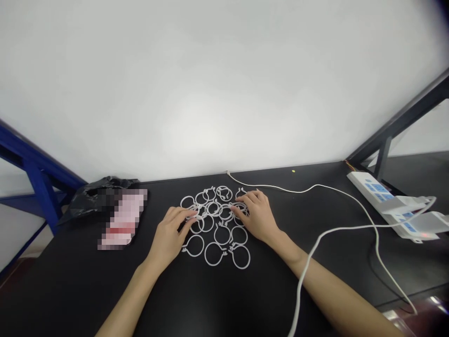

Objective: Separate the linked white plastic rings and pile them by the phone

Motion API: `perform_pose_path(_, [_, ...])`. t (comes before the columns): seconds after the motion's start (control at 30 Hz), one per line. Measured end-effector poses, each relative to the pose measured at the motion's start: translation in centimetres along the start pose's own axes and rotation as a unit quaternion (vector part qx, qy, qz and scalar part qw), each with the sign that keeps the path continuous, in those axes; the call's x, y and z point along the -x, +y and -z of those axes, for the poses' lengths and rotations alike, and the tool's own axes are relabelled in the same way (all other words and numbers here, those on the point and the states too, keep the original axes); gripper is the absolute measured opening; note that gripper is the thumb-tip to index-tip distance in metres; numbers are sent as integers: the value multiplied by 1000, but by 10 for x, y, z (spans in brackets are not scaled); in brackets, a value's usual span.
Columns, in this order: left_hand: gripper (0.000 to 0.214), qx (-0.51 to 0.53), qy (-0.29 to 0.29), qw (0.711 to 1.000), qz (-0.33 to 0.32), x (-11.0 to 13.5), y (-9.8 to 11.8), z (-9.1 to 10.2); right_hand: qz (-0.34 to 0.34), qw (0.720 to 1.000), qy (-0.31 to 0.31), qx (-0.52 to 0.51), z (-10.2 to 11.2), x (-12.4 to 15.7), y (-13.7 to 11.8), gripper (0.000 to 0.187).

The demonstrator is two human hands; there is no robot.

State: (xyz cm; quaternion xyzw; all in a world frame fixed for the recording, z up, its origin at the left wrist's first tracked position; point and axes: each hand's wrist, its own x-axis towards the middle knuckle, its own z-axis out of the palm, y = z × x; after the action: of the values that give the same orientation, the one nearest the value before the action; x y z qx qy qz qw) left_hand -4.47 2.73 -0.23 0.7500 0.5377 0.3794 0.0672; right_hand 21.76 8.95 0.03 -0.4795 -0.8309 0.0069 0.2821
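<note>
Several white plastic rings (204, 255), each with a gap and small knobbed ends, lie in a loose cluster on the black table (210, 299). Some overlap toward the back; others lie singly at the front. At the cluster's left side my left hand (170, 234) has thumb and index finger closed around the edge of a white ring (196, 226). My right hand (257, 215) rests over the rings on the right, its thumb and fingers apart, touching or just above them. It partly covers a few rings there.
A black plastic bag (94, 194) and a blurred pink packet (124, 217) lie at the left. A white power strip (368, 187) with plugged-in adapters is at the right. A white cable (336, 229) loops across my right forearm. The white wall (224, 93) stands behind.
</note>
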Motion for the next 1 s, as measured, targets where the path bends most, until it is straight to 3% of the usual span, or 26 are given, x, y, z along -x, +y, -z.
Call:
perform_pose_path(0.27, [22,10,52,998,30,4,25,12,17,999,40,-27,11,3,-11,34])
perform_pose_path(0.47, [19,175,7,977,125,5,51,3,136,981,27,-138,20,12,-32,44])
perform_pose_path(0.67, [19,263,-32,949,172,7,56,-3,190,962,-23,-195,17,15,-40,25])
perform_pose_path(0.73, [18,218,-28,964,146,9,54,-3,180,960,-26,-212,16,16,-39,22])
perform_pose_path(0.83, [22,97,-6,994,41,11,52,-4,165,958,-31,-231,14,16,-38,21])
perform_pose_path(0.9, [31,25,2,999,-33,12,50,-6,156,958,-35,-240,13,17,-37,19])
perform_pose_path(1.0, [48,-37,-7,995,-88,13,48,-8,146,952,-43,-266,13,17,-38,17])
